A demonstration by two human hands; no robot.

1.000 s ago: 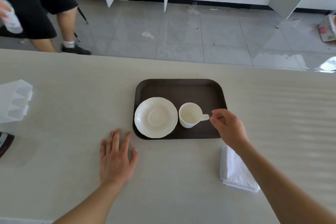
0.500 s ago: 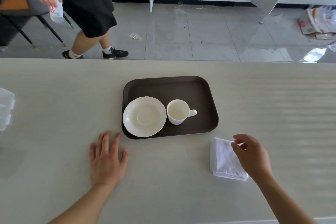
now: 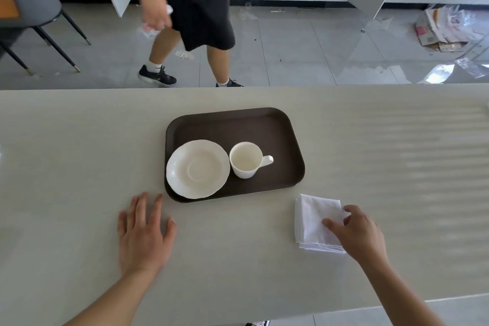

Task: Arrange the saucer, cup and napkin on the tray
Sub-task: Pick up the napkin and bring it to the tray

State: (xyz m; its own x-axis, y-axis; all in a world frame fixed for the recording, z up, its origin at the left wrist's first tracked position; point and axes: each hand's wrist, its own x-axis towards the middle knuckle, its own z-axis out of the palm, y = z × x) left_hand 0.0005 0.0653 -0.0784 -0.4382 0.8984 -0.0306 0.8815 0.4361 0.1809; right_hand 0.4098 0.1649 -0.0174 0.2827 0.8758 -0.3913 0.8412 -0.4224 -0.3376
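A dark brown tray [image 3: 238, 124] lies on the pale table. On its front left sits a white saucer [image 3: 198, 169]. A white cup [image 3: 245, 159] stands upright on the tray just right of the saucer, handle pointing right. A folded white napkin [image 3: 315, 219] lies on the table to the right of the tray's front corner. My right hand [image 3: 357, 230] rests on the napkin's right side, thumb on top and fingers at its far edge; a firm grip is not visible. Flat on the table left of the tray lies my left hand [image 3: 144, 230], fingers spread.
Beyond the table's far edge a person in black shorts [image 3: 195, 8] walks across the grey floor, carrying a bottle. A grey chair [image 3: 29, 2] stands at the far left. White cabinets line the back wall, and crumpled packaging [image 3: 444, 26] lies on the floor at right.
My right hand let go of the cup's handle, moved down and right to the napkin, and now lies on it. The person behind has walked rightward. My left hand stayed put.
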